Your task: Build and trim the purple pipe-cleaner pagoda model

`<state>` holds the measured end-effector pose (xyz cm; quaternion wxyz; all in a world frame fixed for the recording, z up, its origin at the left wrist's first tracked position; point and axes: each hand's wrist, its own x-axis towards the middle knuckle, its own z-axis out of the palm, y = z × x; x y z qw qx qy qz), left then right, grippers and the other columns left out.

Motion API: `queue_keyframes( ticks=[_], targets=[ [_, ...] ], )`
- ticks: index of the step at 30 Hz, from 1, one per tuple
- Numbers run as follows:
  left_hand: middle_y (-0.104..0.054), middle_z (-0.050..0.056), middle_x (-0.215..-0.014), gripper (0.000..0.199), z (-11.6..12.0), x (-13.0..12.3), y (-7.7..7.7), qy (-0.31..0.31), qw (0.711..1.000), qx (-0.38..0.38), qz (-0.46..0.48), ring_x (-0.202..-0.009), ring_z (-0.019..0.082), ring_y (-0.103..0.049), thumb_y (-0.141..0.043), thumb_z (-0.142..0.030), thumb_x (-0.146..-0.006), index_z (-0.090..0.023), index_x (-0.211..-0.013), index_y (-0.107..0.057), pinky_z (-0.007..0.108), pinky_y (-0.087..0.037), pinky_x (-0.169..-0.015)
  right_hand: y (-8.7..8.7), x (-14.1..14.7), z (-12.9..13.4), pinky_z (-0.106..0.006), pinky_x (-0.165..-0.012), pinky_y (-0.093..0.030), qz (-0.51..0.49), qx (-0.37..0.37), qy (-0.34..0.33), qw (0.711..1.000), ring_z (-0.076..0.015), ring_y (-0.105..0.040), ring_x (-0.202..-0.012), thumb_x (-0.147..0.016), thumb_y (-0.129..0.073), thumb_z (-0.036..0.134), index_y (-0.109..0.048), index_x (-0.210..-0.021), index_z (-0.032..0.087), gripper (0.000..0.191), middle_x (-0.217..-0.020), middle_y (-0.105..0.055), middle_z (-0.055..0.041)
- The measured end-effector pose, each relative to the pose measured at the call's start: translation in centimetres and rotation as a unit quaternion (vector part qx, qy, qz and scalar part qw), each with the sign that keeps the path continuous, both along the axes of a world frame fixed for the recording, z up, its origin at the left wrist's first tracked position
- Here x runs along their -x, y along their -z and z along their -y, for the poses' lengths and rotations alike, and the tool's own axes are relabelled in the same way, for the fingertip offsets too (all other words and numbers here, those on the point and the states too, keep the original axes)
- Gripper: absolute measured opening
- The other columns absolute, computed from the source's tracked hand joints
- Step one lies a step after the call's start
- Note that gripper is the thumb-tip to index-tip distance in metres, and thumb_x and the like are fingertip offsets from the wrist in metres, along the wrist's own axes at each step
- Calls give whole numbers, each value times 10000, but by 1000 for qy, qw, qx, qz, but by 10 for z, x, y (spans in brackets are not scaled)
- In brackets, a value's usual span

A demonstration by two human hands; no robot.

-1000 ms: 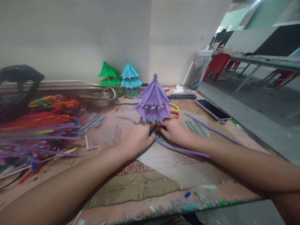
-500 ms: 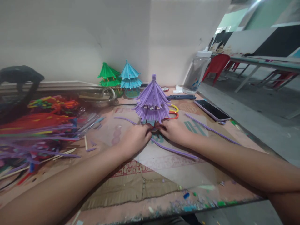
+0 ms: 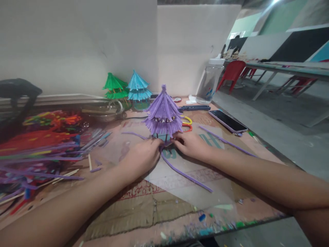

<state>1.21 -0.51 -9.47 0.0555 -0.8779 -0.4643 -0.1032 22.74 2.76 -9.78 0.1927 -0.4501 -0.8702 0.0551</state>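
A small two-tiered purple pavilion [image 3: 163, 118] made of fuzzy pipe cleaners stands upright in front of me on thin dark legs. My left hand [image 3: 145, 152] is closed at the left of its base, fingers pinched on a purple pipe cleaner [image 3: 183, 174]. One length of it trails toward me to the right, while a purple strand [image 3: 132, 133] shows behind the same hand. At the right side of the base, my right hand [image 3: 192, 145] is closed, thumb and fingers pinching the pavilion's lower edge. The fingertips partly hide what is gripped.
Scissors [image 3: 187, 127] lie behind the pavilion. Another purple pipe cleaner [image 3: 226, 140] and a phone [image 3: 227, 121] are at right, near a water bottle [image 3: 209, 82]. Green [image 3: 114, 85] and blue [image 3: 139, 85] pavilions stand by the wall. Loose pipe cleaners [image 3: 43, 151] pile up at left.
The view has shifted slightly. The free length of pipe cleaner in front now swings lower, toward me. My right hand's fingers sit a little farther from my left hand.
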Motion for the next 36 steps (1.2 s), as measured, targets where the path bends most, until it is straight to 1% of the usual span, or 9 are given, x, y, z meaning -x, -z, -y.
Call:
queue_keyframes(
  ticks=[3,8,11,17,22,26,29,33,36],
  targets=[
    [-740,100,-946,265,-6,-1,3,-53,998,19,35,-834,241,-701,-469,-294,-951,-187,-1088,-669,316,-511,-728,0,1,-1,-254,-640,-377,8,9,5,1000,-170,-636,-701,-926,-560,252,-741,-994,165,212,-805,-740,-72],
    [-750,78,-1051,278,-16,-3,8,-32,992,77,90,-911,236,-703,-471,-291,-956,-210,-1071,-711,314,-514,-782,0,9,-4,-274,-620,-345,36,1,24,999,-187,-643,-709,-940,-550,305,-754,-966,179,241,-834,-751,-84],
    [-755,74,-1031,271,-18,-6,7,-35,988,93,115,-907,231,-702,-486,-305,-949,-214,-1024,-730,305,-510,-775,3,12,-7,-279,-610,-330,52,-5,37,998,-192,-643,-722,-940,-533,296,-754,-952,179,251,-846,-749,-89],
    [-756,72,-910,354,-13,-16,2,-61,986,92,124,-810,243,-704,-595,-507,-867,-210,-1037,-687,304,-497,-678,6,14,-9,-280,-600,-315,79,-8,44,996,-195,-636,-722,-925,-526,277,-741,-951,157,248,-845,-736,-95],
    [-748,98,-867,219,-9,-20,2,-81,992,74,60,-769,257,-706,-518,-328,-892,-181,-956,-667,326,-493,-664,4,14,-6,-274,-596,-318,95,-5,49,994,-190,-621,-690,-920,-522,283,-737,-954,148,256,-798,-723,-92],
    [-746,118,-865,227,-12,-18,3,-90,993,76,31,-774,264,-707,-477,-257,-898,-171,-939,-683,343,-502,-692,5,14,-7,-276,-599,-314,114,-14,43,992,-197,-625,-706,-928,-503,285,-739,-951,154,270,-816,-727,-101],
    [-746,109,-896,219,-15,-19,1,-79,993,83,18,-800,250,-708,-488,-227,-902,-182,-973,-689,331,-505,-718,5,14,-8,-281,-603,-306,130,-19,35,991,-202,-630,-718,-941,-488,296,-736,-968,156,286,-834,-731,-106],
    [-728,98,-855,198,-13,-16,-5,-63,996,68,-16,-795,242,-700,-497,-207,-913,-182,-962,-687,326,-510,-721,4,14,-8,-282,-594,-290,141,-20,31,989,-200,-628,-714,-950,-481,296,-728,-995,151,290,-844,-731,-111],
    [-702,94,-889,243,-7,-6,-8,-14,998,45,-33,-791,227,-686,-459,-161,-924,-176,-1063,-658,324,-516,-720,3,14,-8,-281,-592,-289,143,-18,26,989,-199,-632,-727,-955,-478,294,-720,-1015,154,286,-864,-730,-109]
  ],
)
